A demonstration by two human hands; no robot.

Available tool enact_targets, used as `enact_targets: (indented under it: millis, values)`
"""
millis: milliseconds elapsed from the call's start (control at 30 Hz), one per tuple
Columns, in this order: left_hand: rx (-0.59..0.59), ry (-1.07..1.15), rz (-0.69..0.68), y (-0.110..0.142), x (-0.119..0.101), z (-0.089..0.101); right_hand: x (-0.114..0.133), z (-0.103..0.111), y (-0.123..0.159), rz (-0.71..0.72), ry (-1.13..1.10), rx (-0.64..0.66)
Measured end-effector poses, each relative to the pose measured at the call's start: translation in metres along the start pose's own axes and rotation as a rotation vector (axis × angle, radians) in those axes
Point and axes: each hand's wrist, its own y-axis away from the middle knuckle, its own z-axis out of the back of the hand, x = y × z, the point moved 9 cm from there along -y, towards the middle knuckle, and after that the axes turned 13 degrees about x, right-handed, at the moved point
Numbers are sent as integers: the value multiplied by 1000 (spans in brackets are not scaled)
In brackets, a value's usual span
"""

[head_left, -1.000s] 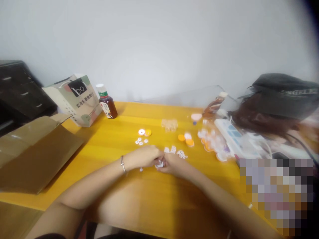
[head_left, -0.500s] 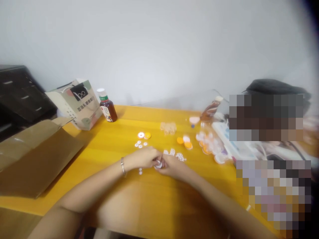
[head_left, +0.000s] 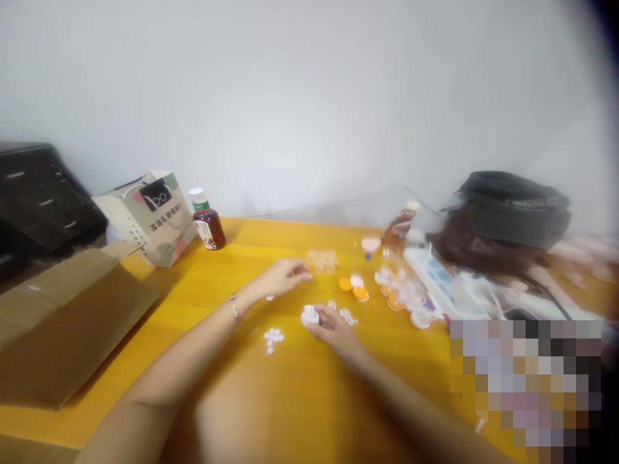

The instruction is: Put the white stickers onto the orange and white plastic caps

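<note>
My right hand (head_left: 333, 328) grips a small white round piece (head_left: 310, 316) with a raised bit on top, between thumb and fingers above the table. My left hand (head_left: 289, 277) is stretched forward with fingers out and nothing visible in it, close to a group of clear small cups (head_left: 322, 260). A cluster of small white discs (head_left: 273, 336) lies below my left wrist. White perforated pieces (head_left: 347, 316) rest just beyond my right fingers. Farther right are orange round caps (head_left: 360, 294) beside a white one (head_left: 356, 281). My left forearm and hand cover part of the table.
On the left stand a cardboard box (head_left: 72, 328), a paper bag (head_left: 155, 219) and a dark drink bottle (head_left: 207, 220). To the right are a pile of clear and orange round pieces (head_left: 399, 290), another bottle (head_left: 401, 224) and a dark bag (head_left: 503, 219).
My hands were together around the white piece. The left has come away and moved forward, while the right keeps hold of the piece. The view has shifted slightly.
</note>
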Motion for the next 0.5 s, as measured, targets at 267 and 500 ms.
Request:
enact_targets:
  millis: [267,500]
  values:
    - [-154,-8,58,-75,50,-14,-20,4,-2,28,-132,-42]
    - [-285,95,104,-61,54,4,-18,5,-1,49,-166,-43]
